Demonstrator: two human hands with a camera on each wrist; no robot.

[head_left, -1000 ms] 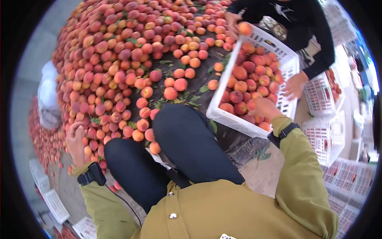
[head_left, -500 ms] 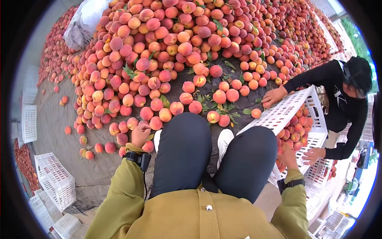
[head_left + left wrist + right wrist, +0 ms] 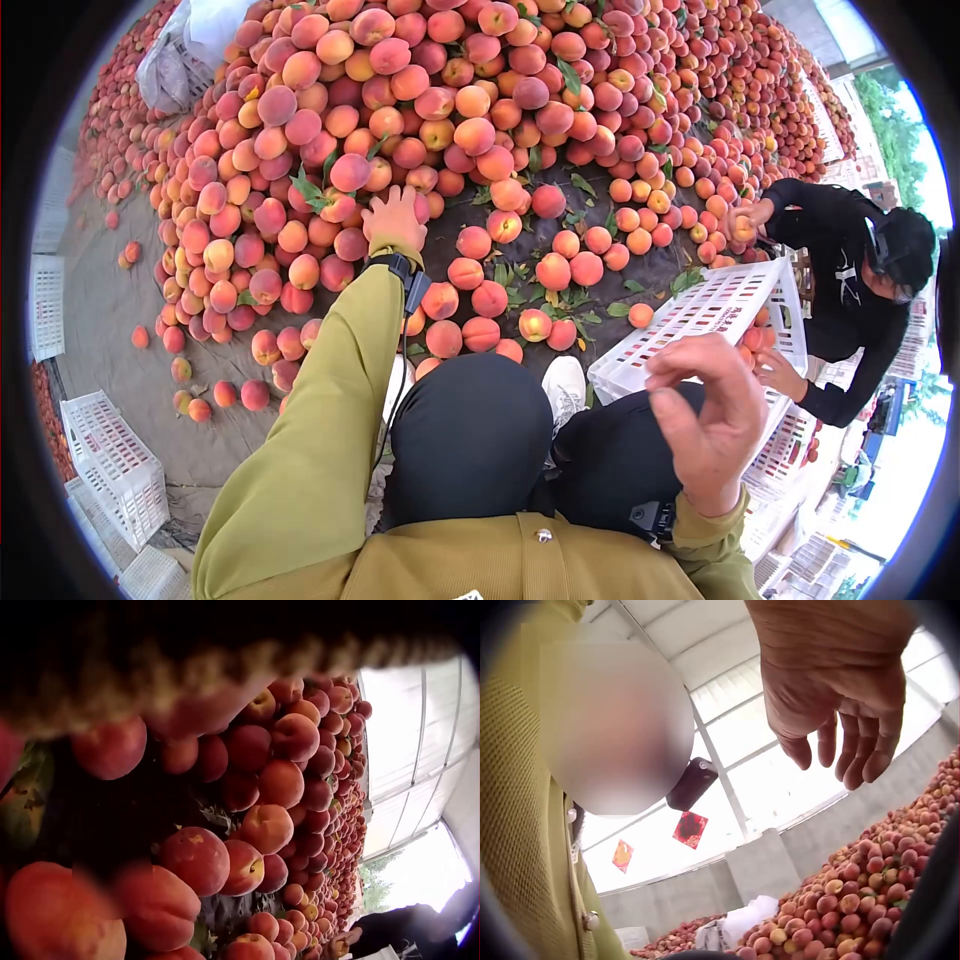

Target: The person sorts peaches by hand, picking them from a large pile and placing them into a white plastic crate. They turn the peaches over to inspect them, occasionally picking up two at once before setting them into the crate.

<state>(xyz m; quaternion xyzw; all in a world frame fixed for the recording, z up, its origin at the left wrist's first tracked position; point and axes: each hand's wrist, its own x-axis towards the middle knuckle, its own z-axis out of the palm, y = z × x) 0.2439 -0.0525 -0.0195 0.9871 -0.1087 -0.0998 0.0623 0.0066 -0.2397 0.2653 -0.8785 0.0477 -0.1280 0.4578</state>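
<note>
In the head view, my left hand [image 3: 395, 218] reaches onto the peach pile [image 3: 300, 160], its fingers spread on the fruit beside a peach at its right edge. The left wrist view shows only a blurred part of that hand [image 3: 202, 712] over peaches [image 3: 281, 784], its fingertips hidden. Raised above my right knee, my right hand [image 3: 710, 410] is empty with loosely bent fingers. In the right wrist view those fingers of the right hand [image 3: 840, 705] hang relaxed. Behind it a white crate [image 3: 690, 315] stands tilted, with peaches [image 3: 755, 340] inside.
A person in black [image 3: 850, 270] crouches at the right, one hand at peaches, the other at the crate. Loose peaches [image 3: 555, 270] and leaves lie on the dark ground sheet [image 3: 110, 310]. White crates [image 3: 115, 465] stand at the lower left, and a white sack [image 3: 185, 55] lies behind.
My left hand has moved from beside my knee forward onto the pile. My right hand has left the crate's peaches and risen toward me, empty. The other person's hand has moved from the crate's rim to peaches.
</note>
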